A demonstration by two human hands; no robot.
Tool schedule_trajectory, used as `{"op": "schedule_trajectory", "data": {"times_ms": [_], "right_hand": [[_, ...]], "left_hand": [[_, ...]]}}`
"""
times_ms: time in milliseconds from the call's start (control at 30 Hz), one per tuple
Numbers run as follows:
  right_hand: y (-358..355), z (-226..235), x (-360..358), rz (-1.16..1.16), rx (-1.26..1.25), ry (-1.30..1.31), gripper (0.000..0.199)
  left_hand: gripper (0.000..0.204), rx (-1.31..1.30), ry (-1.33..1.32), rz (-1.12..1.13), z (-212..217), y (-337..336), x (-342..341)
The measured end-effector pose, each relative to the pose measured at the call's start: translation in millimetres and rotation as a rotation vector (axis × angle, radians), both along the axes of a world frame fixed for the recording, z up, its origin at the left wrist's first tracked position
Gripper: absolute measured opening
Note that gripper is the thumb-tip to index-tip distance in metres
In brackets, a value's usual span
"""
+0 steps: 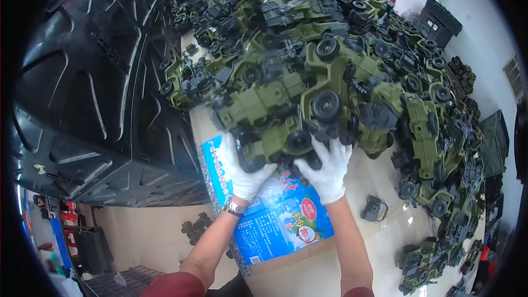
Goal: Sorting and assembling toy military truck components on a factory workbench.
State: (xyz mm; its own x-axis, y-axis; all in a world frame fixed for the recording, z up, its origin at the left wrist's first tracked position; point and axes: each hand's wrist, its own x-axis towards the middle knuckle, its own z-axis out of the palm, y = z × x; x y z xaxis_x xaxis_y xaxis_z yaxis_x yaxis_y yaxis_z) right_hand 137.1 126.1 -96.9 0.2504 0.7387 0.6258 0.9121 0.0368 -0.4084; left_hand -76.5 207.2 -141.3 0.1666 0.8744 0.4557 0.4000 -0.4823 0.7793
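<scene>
Low over a blue printed cardboard sheet (286, 236), both of my white-gloved hands grip a green toy military vehicle (272, 147) with black wheels. My left hand (243, 173) curls round its left end, thumb toward the middle. On the other end, by a black wheel, my right hand (329, 170) is closed, its fingertips partly hidden among dark parts. The underside of the toy is blurred and shadowed. Directly beyond it, more green toy vehicles (324, 91) lie tumbled in a large heap, some wheels up.
Black plastic crates (104, 77) stand stacked along the left. A small black part (374, 209) lies on the table (330, 267) right of my right arm. Further toy vehicles (426, 264) line the right edge. Others (198, 228) sit below at left. A dark crate (437, 22) stands far right.
</scene>
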Motion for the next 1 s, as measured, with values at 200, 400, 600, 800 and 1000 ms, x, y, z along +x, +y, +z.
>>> {"op": "schedule_trajectory", "data": {"times_ms": [200, 400, 600, 800, 1000], "right_hand": [[78.5, -5.6, 19.2, -0.075, -0.046, 0.003, 0.067], [136.7, 3.9, 29.5, -0.074, -0.06, 0.08, 0.071], [171.6, 17.5, 28.7, -0.215, -0.201, 0.108, 0.078], [137.1, 28.9, 31.1, -0.023, -0.222, 0.358, 0.074], [42.1, 28.4, -11.7, 0.12, -0.036, 0.176, 0.048]], "left_hand": [[0.11, 0.123, -0.014, 0.037, 17.0, 76.0, 32.5], [0.107, 0.089, -0.114, -0.035, 23.6, 146.4, 48.5], [0.094, 0.019, -0.117, -0.06, 32.8, 181.6, 69.1], [0.096, -0.159, 0.055, 0.027, 51.6, 148.0, 58.4], [0.097, -0.071, 0.03, -0.001, 58.7, 98.5, 9.7]]}}
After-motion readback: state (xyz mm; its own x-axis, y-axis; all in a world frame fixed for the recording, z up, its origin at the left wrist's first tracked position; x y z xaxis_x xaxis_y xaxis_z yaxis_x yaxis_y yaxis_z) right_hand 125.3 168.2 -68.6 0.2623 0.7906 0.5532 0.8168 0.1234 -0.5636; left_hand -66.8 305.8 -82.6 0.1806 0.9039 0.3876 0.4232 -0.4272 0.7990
